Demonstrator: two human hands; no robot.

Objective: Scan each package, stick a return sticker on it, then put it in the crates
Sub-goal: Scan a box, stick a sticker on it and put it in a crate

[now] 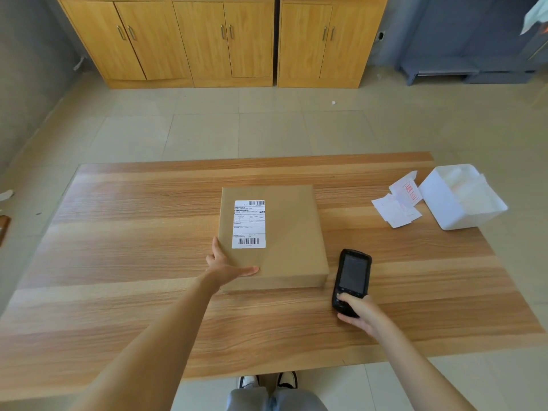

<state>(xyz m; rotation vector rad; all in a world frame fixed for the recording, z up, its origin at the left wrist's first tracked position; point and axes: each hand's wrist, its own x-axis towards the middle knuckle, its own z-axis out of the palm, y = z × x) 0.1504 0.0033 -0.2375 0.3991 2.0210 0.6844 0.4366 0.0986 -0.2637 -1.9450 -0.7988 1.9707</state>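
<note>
Left hand (226, 264) lying flat-fingered on package (284, 232); right hand (357, 311) gripping scanner (351, 281), risking misread while pointing past label (248, 223).

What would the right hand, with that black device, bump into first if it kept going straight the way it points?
Probably nothing soon. The right hand aims the scanner up the table, just right of the package. Bare wood lies ahead; it might graze the box's right edge, though depth is unclear.

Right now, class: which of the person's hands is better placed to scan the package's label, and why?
The right hand: it already grips the scanner beside the package, while the left hand steadies the package's near-left corner.
</note>
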